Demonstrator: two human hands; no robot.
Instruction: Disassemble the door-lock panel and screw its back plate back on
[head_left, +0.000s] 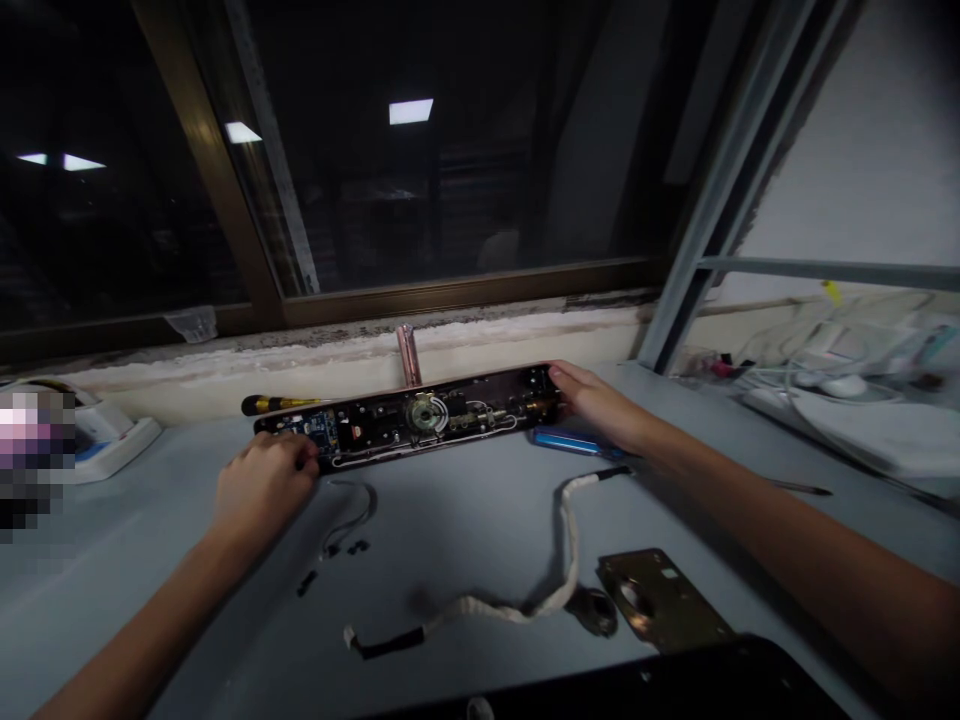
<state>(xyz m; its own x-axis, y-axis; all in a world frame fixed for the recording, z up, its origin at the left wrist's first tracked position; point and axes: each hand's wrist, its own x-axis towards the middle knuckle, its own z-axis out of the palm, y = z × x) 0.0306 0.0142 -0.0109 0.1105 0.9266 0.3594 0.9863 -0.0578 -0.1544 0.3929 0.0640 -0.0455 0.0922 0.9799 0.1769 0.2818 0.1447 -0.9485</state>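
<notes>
A long black electronic door lock panel [390, 430] is tilted so that its open inside faces me. A blue circuit board [322, 428] sits in its left part, and a round part [426, 412] with white wires lies mid-length. My left hand [262, 478] is closed on the left end, over the board's lower edge, its fingertips partly hidden. My right hand [581, 395] grips the right end, thumb on the upper corner. Below the panel lie a thin wire [356, 510] and several small black screws [352, 548].
A white-wrapped cable [517, 612], a brass-coloured metal plate [664, 600] and a dark ring-shaped part [598, 610] lie nearer me. Behind the panel are a yellow-black screwdriver [277, 404] and a copper-coloured cylinder [408, 355]. A blue tool handle [574, 442] lies right. A black panel [660, 685] fills the near edge.
</notes>
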